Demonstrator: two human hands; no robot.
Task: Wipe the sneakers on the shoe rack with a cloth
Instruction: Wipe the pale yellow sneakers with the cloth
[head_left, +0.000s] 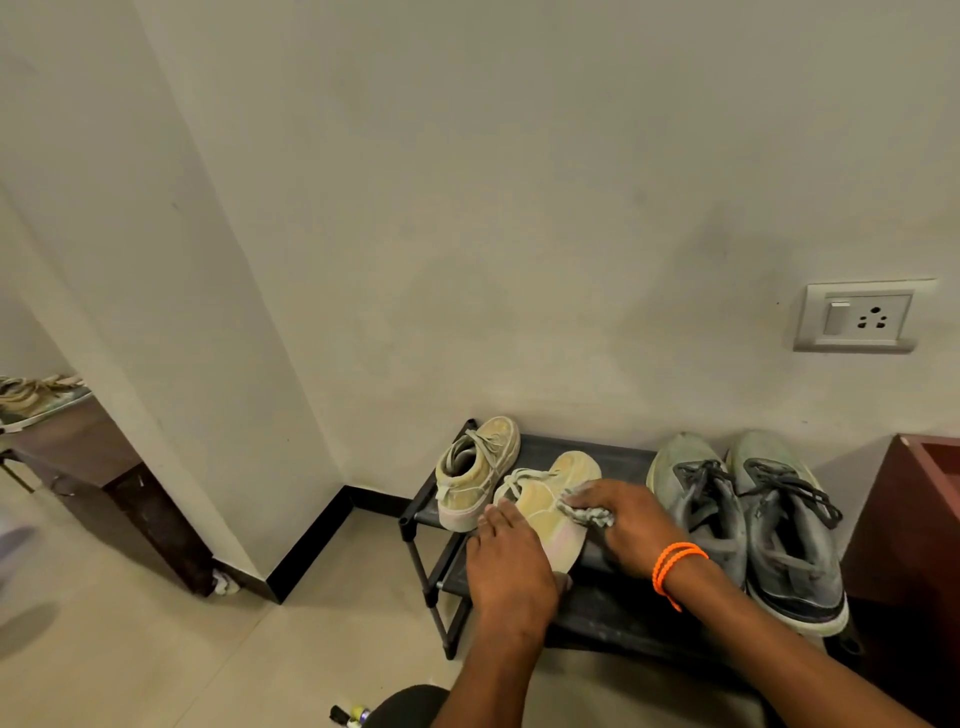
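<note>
A black shoe rack (550, 447) stands against the wall. On its top shelf lie two beige sneakers: one (478, 473) rests on its side at the left, the other (550, 499) sits in front of me. My left hand (506, 564) grips the heel end of the nearer beige sneaker. My right hand (631, 522), with an orange band on the wrist, holds a crumpled grey cloth (584, 509) pressed against that sneaker's side. Two grey sneakers (753, 525) with dark laces stand side by side at the right of the shelf.
A wall socket (860, 317) sits above the rack at the right. A reddish-brown cabinet (914, 519) borders the rack's right end. A dark wooden unit (104, 483) carrying more shoes stands at the left behind a wall corner. A small object (350, 714) lies on the tiled floor.
</note>
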